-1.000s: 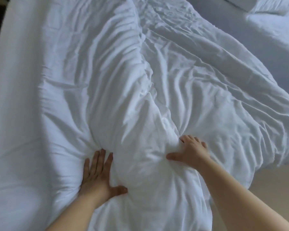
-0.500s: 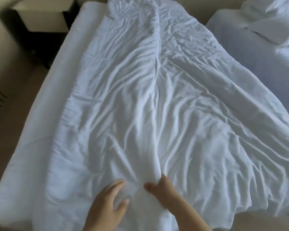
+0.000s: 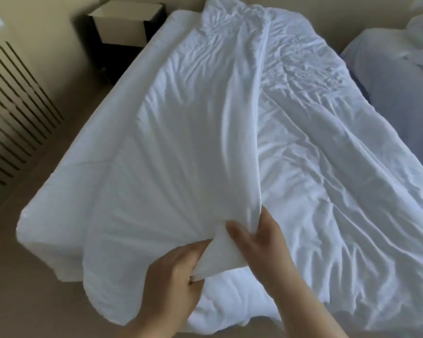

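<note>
crumpled white duvet (image 3: 230,142), left hand (image 3: 176,276) and right hand (image 3: 261,242) pinching soft fold

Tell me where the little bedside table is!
In the head view, the bedside table stands at the top left, beside the far left corner of the bed.

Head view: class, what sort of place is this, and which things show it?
Most likely a bedroom, perhaps a twin hotel room: a bed, its white duvet gripped by the left hand and right hand, a second bed at right, a bedside cabinet.
</note>
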### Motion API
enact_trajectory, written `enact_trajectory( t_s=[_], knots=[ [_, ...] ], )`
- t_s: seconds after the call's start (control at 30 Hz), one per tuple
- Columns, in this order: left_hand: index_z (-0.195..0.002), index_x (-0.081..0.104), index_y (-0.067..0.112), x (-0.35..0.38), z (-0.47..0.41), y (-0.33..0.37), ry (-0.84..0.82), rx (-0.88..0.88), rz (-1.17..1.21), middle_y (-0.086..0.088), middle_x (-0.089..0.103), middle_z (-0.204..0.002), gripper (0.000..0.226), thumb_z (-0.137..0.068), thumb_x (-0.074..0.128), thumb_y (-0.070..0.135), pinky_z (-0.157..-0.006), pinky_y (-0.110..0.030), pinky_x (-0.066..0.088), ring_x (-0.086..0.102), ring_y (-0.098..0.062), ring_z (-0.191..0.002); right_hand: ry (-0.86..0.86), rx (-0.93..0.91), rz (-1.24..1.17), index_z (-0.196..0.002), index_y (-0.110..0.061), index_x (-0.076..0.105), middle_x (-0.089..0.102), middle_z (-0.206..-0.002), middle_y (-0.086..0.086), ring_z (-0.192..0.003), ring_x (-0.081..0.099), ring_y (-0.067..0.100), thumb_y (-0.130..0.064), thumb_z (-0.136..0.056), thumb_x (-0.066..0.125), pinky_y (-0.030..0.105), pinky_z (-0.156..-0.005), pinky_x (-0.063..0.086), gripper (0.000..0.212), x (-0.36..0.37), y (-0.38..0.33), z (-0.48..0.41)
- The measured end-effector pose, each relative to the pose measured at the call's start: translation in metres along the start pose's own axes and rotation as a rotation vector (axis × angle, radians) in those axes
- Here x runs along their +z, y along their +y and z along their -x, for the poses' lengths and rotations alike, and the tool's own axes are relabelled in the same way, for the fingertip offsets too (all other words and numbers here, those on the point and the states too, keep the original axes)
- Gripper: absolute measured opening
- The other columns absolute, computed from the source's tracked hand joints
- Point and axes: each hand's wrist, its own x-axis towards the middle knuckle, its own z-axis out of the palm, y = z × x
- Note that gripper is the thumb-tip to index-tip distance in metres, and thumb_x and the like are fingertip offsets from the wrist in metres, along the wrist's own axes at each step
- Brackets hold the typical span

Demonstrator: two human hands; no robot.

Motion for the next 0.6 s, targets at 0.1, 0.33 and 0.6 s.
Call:
enact_trajectory(
  t_s=[0.1, 0.33, 0.6],
  knots=[
    [-0.102, 0.053, 0.03, 0.022, 0.011, 0.003, -0.079, 0.023, 0.001, 0.016, 0.069, -0.088, 0.045, -0.058, 0.042, 0.027, -0.063, -0.011, 0.043, 0.055, -0.006, -0.087, 0.058, 0.063, 0.009, -0.085, -0.032, 0.047, 0.059, -0.081, -0.014, -0.076, 0.056, 0.001, -0.027, -0.078, 0.061, 0.014, -0.063, 0.043, 0.016, -0.007, 0.028, 0.007],
    [-0.066, 0.071, 0.047, 0.12, 0.061, -0.029, -0.505, -0.155, -0.149, 0.033, 0.066, -0.072, 0.039, -0.031, 0.053, 0.047, -0.059, 0.0, 0.042, 0.061, 0.017, -0.062, 0.086, 0.497, 0.084, -0.095, -0.012, 0.046, 0.057, -0.086, 0.003, -0.084, 0.055, 0.023, -0.005, -0.086, 0.058, 0.03, -0.068, 0.044, 0.016, -0.012, 0.139, -0.009],
    [-0.081, 0.076, 0.027, 0.103, 0.055, 0.012, -0.331, -0.112, 0.088, 0.017, 0.073, -0.082, 0.04, -0.063, 0.041, 0.033, -0.056, -0.009, 0.046, 0.065, 0.004, -0.07, 0.168, 0.323, -0.043, -0.078, -0.021, 0.054, 0.06, -0.076, -0.003, -0.061, 0.058, 0.003, -0.005, -0.084, 0.059, 0.017, -0.053, 0.048, 0.018, -0.034, 0.098, -0.019]
  ],
)
